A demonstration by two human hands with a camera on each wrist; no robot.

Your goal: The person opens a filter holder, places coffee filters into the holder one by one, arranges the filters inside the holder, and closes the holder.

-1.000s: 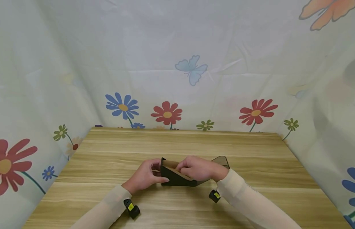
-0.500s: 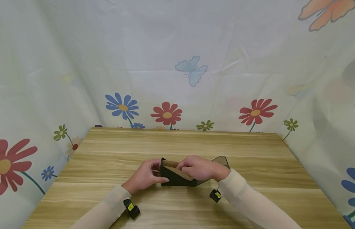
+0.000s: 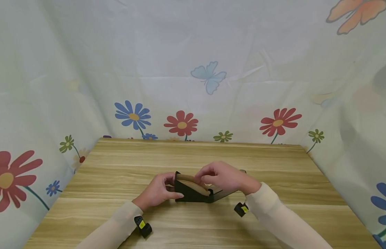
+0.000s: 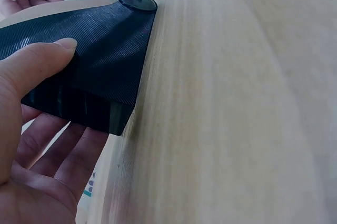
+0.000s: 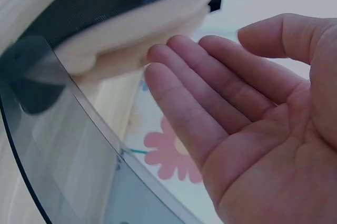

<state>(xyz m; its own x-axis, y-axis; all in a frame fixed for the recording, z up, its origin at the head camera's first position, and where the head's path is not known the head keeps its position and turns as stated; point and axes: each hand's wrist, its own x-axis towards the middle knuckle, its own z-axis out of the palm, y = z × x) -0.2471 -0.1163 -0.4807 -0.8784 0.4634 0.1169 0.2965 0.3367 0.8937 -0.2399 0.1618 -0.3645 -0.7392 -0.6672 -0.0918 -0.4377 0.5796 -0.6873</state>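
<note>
A black box (image 3: 190, 195) with a sloping open top sits on the table, its hinged see-through lid (image 5: 73, 145) swung back to the right. Inside are tan sheets (image 3: 193, 183) with a rounded edge, resembling paper coffee filters. My left hand (image 3: 158, 192) grips the box's left end, thumb on the front wall and fingers round the far side. Over the box's right part hovers my right hand (image 3: 225, 176). In the right wrist view its fingers are nearly straight, the thumb stands apart, and the fingertips are right at the tan sheets' edge with nothing held.
The wood-grain table (image 3: 193, 155) extends around the box on all sides. A pale curtain (image 3: 168, 69) printed with flowers and butterflies surrounds it at the back and sides. Small black cameras (image 3: 143, 227) are strapped to both wrists.
My right hand has lifted out of the box and shifted right, its fingers loosening. The tan sheets' curved edge now shows higher in the box. My left hand keeps its grip.
</note>
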